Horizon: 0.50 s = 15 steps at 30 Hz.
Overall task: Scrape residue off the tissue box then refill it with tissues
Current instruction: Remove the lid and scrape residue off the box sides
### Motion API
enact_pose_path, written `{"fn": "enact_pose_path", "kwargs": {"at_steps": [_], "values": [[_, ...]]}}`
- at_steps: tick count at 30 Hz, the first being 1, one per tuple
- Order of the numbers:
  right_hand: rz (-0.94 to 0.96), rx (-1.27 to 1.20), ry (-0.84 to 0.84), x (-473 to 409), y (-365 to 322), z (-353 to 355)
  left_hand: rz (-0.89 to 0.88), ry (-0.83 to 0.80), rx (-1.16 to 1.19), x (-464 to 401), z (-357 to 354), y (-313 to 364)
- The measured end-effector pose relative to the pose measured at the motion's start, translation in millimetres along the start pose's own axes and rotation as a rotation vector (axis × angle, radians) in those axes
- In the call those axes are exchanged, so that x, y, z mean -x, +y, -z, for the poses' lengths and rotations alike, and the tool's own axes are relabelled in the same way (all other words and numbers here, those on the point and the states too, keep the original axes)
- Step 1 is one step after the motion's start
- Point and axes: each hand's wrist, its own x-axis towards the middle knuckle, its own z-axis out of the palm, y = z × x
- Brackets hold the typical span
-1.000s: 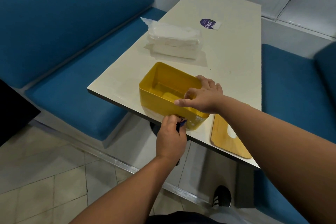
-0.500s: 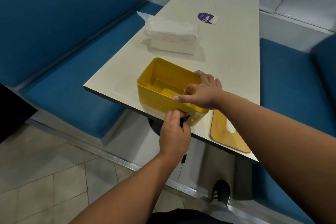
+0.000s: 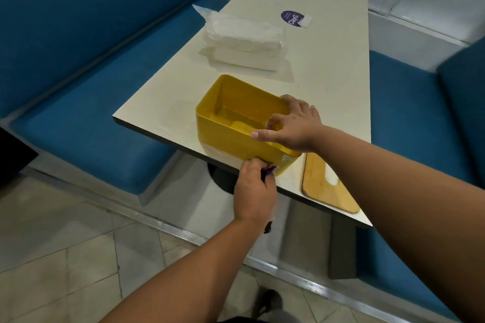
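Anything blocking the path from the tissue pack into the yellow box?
Nothing visible. The tissue pack lies just beyond the open yellow tissue box, bare table between. The wooden lid is off; only the right hand grips the near-right rim.

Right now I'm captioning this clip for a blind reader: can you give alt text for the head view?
A person's left hand holds a small dark scraper against the near side of an open yellow tissue box, steadied at its rim by the right hand. On the white table lie wrapped tissues and a wooden lid.
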Motion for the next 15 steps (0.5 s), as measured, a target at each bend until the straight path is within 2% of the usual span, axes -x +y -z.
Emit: {"fn": "enact_pose_path", "kwargs": {"at_steps": [8,11,15], "values": [[0.021,0.021,0.023,-3.4,5.4,-5.9,0.061,0.100,0.041,7.3,-12.0,2.5],[0.036,0.033,0.039,-5.3,5.2,-8.5,0.087,0.193,0.141,10.3,-18.1,8.0],[0.043,0.050,0.074,-4.2,6.0,-9.7,0.206,0.272,0.202,16.9,-33.6,15.3]]}}
